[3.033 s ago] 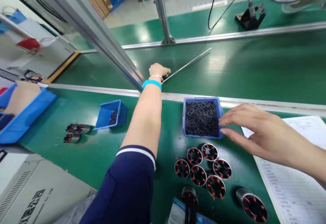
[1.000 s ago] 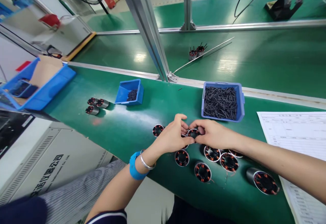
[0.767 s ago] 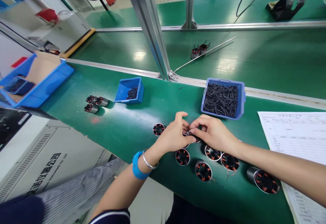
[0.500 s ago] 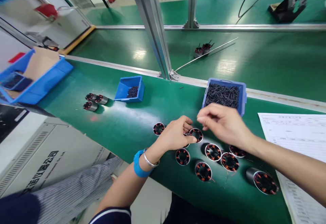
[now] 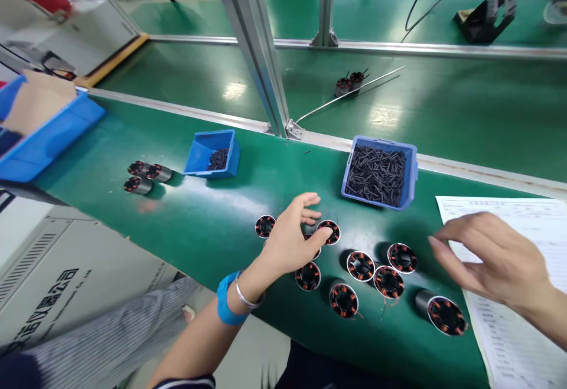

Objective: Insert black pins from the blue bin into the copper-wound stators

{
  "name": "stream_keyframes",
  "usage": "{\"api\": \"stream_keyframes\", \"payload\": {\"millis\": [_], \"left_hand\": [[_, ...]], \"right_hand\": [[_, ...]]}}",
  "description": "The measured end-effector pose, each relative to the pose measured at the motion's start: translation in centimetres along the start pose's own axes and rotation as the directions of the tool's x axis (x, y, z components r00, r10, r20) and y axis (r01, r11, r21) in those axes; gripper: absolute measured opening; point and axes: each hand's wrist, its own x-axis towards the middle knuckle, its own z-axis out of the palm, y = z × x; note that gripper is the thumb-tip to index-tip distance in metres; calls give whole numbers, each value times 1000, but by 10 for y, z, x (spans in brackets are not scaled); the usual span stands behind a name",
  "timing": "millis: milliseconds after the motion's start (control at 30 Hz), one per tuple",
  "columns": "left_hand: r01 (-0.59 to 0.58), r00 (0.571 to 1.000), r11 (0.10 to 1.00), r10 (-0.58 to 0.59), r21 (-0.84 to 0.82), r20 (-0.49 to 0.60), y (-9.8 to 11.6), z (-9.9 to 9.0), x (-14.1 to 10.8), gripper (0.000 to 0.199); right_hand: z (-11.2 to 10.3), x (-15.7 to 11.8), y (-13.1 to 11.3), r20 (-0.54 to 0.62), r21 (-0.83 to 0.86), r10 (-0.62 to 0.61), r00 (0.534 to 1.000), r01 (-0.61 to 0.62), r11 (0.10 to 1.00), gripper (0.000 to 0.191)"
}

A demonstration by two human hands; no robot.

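The left hand [image 5: 290, 235] is hovering low over the middle of the tabletop [image 5: 252, 191], its fingers spread loosely and its thumb reaching over the rim of a wire-wound cylinder [image 5: 335, 229]. Whether it is gripping that piece, I cannot tell. Out toward the right end, the right hand [image 5: 496, 259] is hanging above the printed sheets [image 5: 509, 336], blurred, thumb and forefinger tips coming close together; whether they are pinching anything, I cannot tell.

Between the hands, more cylinders are standing in a loose cluster toward the near edge, while a tipped cylinder [image 5: 443, 313] is lying just beside the sheets. Up against the far edge, a blue bin [image 5: 413, 179] is brimming with black rods [image 5: 376, 175]. Farther left along that edge, a smaller blue bin [image 5: 201, 156] is holding a small dark heap, and three cylinders [image 5: 158, 172] are sitting left of it, bunched together.
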Motion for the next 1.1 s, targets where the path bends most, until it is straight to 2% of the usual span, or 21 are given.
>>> {"api": "stream_keyframes", "payload": {"millis": [33,100,133,200,267,333,400,433,500,567,633,733,900,1000,1100], "left_hand": [[46,995,999,-47,18,86,1,-1,3,60],[76,975,993,-92,86,201,5,-2,11,57],[75,971,991,-98,110,220,7,-1,15,53],[77,973,991,-99,113,207,12,4,22,41],[84,972,991,-104,102,212,17,9,27,29],[78,968,990,-104,121,229,22,13,29,20],[53,967,986,-90,157,238,26,16,29,15],[38,968,984,-80,174,237,27,17,28,14],[21,971,983,-65,184,231,28,18,28,13],[29,971,988,-65,154,230,26,19,28,12],[32,971,994,-55,103,232,22,20,28,13],[-4,974,997,-15,81,225,18,21,28,15],[-49,982,994,30,101,184,18,25,28,15],[-49,984,995,33,86,173,19,26,27,15],[-48,984,994,30,103,173,19,26,27,14]], "right_hand": [[0,-21,6,19,-7,41,999,-41,999,20],[-2,-66,27,86,-49,136,987,-132,990,47],[-6,-87,40,128,-62,159,979,-152,986,59],[-19,-119,63,154,-65,167,974,-158,985,70],[-33,-126,70,99,-72,190,977,-183,980,68],[-41,-103,58,8,-87,243,970,-241,967,60],[-35,-53,35,-73,-96,269,960,-276,956,48],[-27,-23,24,-66,-103,202,977,-208,973,41],[-4,37,9,-97,-87,-45,994,36,996,23],[19,82,6,20,-106,-139,990,141,984,26],[37,107,9,174,-102,-152,973,172,980,28],[47,114,18,275,-92,-126,953,156,983,27],[37,112,17,253,-33,-70,965,81,996,26],[26,111,-3,212,161,-4,977,-31,986,18],[21,107,-27,324,393,-84,942,-53,918,13]]}}
